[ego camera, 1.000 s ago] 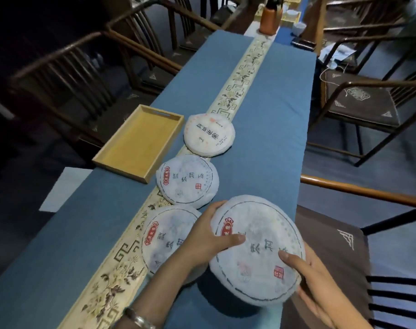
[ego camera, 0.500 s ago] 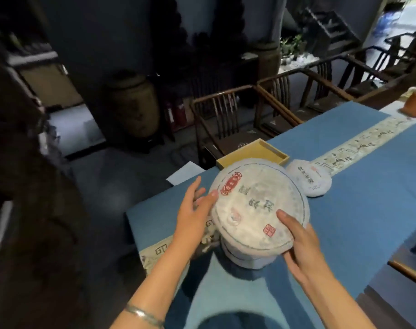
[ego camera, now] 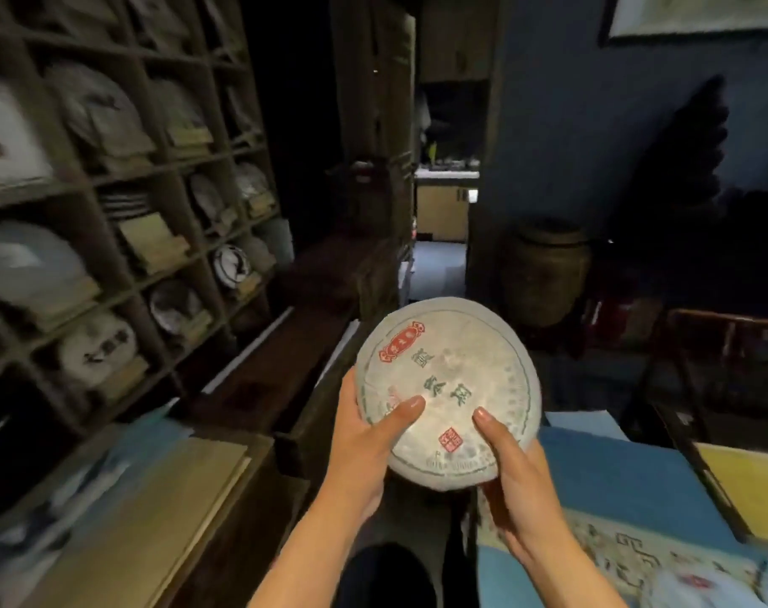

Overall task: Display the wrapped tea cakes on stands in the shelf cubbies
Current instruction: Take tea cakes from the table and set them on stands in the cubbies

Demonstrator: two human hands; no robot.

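One cake (ego camera: 450,388), perhaps stacked on another, gripped by left hand (ego camera: 364,441) and right hand (ego camera: 513,471); lifted from the table toward the shelf (ego camera: 123,239).

head cam | looks forward-down | hands close | shelf cubbies (ego camera: 123,239) left

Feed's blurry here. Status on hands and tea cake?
Both hands, left and right, grip one wrapped tea cake. Carried in air. Shelf cubbies at left, not reached. Nothing blocking.

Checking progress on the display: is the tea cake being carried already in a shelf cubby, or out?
Out. Both hands, left hand and right hand, hold the tea cake in the air, right of the shelf.
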